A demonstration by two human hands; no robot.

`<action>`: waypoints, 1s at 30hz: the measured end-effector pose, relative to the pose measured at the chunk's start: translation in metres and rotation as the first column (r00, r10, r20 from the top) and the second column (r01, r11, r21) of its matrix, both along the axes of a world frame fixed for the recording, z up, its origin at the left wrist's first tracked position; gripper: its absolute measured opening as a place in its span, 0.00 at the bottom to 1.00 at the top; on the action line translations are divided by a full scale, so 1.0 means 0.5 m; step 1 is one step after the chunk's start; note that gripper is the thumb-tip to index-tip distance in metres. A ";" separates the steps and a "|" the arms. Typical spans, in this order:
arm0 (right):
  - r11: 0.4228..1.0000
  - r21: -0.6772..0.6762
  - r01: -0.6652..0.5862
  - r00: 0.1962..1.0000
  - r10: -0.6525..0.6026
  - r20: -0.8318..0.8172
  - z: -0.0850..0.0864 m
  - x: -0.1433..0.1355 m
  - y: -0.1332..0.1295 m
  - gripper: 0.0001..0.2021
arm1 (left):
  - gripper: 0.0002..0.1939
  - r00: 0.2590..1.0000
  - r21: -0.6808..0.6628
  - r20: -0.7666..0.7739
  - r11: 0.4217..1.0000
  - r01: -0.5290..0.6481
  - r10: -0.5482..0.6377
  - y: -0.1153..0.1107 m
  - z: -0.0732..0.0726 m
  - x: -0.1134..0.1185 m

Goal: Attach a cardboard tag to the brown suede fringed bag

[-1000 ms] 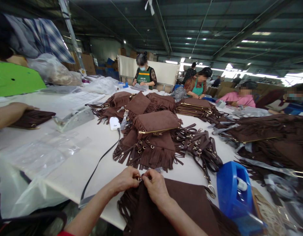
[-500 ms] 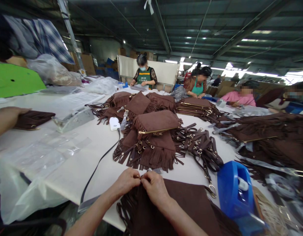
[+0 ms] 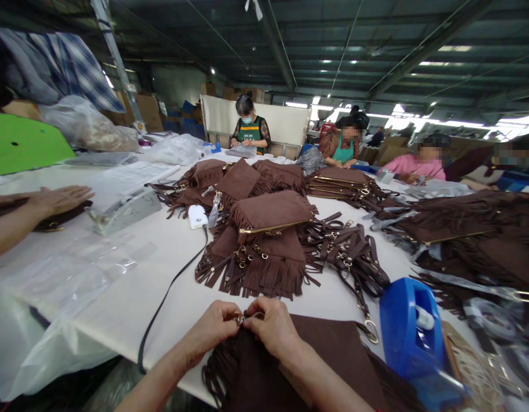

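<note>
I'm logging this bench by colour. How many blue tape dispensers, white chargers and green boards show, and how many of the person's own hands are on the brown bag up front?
Blue tape dispenser: 1
White charger: 1
Green board: 1
Hands on the brown bag, left hand and right hand: 2
Total: 5

Both forearms are extended forward from the lower edge of the view and converge at the centre. The left hand (image 3: 215,328) is held palm down, its fingers curled inward and its thumb and forefinger closed in a pinch grip. The right hand (image 3: 273,327) is placed just beside it, its back turned upward and its knuckles raised, with the fingertips likewise pinched together. The fingertips of the two hands are brought into contact at one point. Both wrists are kept low and slightly bent; both forearms are bare.
</note>
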State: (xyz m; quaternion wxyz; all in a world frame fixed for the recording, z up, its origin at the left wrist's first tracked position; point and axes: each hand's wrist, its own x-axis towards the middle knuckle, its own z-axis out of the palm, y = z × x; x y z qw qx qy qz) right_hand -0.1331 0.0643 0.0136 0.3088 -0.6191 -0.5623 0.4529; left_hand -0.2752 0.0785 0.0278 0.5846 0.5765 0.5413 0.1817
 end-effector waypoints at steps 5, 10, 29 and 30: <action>0.996 -0.072 -0.049 0.995 0.042 -0.096 0.004 0.005 0.003 0.04 | 0.08 0.996 -0.071 0.092 0.997 -0.009 0.015 -0.004 0.005 -0.006; 0.979 0.118 -0.167 0.985 0.160 0.065 0.001 0.008 -0.005 0.08 | 0.07 0.992 -0.083 0.112 0.995 -0.047 0.056 -0.004 -0.002 -0.007; 0.944 -0.006 -0.329 0.923 0.323 0.207 0.017 0.022 0.004 0.13 | 0.13 0.987 -0.112 0.158 0.994 0.009 0.009 -0.015 0.017 -0.007; 0.939 -0.014 -0.343 0.912 0.336 0.235 0.020 0.022 0.003 0.12 | 0.14 0.984 -0.130 0.178 0.991 -0.001 0.024 -0.016 0.014 -0.007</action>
